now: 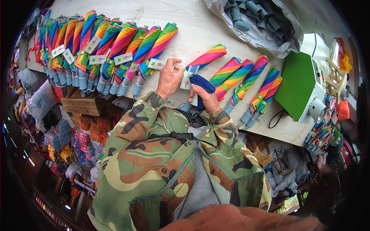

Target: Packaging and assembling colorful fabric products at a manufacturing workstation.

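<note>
My right hand (pixel 206 98) is wrapped around a dark blue tagging gun (pixel 202 83), its front pointing away from me above the table. Just left of it, my left hand (pixel 169 79) has its fingers curled in; whatever they may hold is hidden. Between the hands hangs a small white and green card tag (pixel 185 81), beside a folded rainbow umbrella (pixel 208 56) whose lower part is partly covered by the tool and my hand. At the left, a row of folded rainbow umbrellas (pixel 119 48) with grey-blue handles carries similar tags.
Several more folded umbrellas (pixel 246 79) lie to my right. Beyond them stands a green and white machine (pixel 298 86) with a black cable loop. A clear plastic bag (pixel 283 48) of grey handle parts sits at the far side. Below the table's left edge is a wooden crate (pixel 80 106).
</note>
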A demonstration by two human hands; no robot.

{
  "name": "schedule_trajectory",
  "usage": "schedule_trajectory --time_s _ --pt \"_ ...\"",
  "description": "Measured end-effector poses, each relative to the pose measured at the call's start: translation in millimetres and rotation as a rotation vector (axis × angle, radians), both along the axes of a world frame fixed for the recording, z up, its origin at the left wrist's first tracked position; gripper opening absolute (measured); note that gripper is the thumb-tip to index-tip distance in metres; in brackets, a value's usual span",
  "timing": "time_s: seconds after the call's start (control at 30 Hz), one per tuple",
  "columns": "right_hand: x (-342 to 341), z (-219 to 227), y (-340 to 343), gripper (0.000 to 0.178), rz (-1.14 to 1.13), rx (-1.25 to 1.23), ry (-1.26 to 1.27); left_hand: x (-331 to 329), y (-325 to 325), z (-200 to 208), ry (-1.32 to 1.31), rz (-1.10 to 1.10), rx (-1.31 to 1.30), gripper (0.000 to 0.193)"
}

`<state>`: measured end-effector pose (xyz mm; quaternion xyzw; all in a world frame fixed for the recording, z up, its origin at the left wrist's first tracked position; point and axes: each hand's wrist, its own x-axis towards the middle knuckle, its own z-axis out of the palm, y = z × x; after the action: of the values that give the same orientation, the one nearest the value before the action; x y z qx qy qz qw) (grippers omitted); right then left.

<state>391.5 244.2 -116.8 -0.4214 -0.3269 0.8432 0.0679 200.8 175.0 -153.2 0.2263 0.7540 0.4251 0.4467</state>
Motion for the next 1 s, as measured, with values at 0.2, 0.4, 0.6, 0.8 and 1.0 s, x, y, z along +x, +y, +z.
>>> schedule_trajectory --time_s 0.2,0.4,0.6,0.8,1.0 --pt "-3 0 -6 0.040 -0.076 0.007 -0.042 17 5 -2 0.016 0.047 0.041 0.028" --pt "-5 0 -7 0.037 -0.094 -0.004 -0.159 23 8 5 0.100 0.080 0.010 0.026" --pt "-1 6 -2 0.030 -0.130 0.003 -0.172 20 -1 6 0.028 0.115 0.039 0.025" --pt "7 -7 -7 0.029 -0.096 -0.176 0.005 11 -3 25 -0.167 0.174 -0.004 0.023" --pt "8 -8 -5 0.028 -0.042 -0.153 -0.011 12 -13 -1 -0.004 0.141 0.128 0.022"
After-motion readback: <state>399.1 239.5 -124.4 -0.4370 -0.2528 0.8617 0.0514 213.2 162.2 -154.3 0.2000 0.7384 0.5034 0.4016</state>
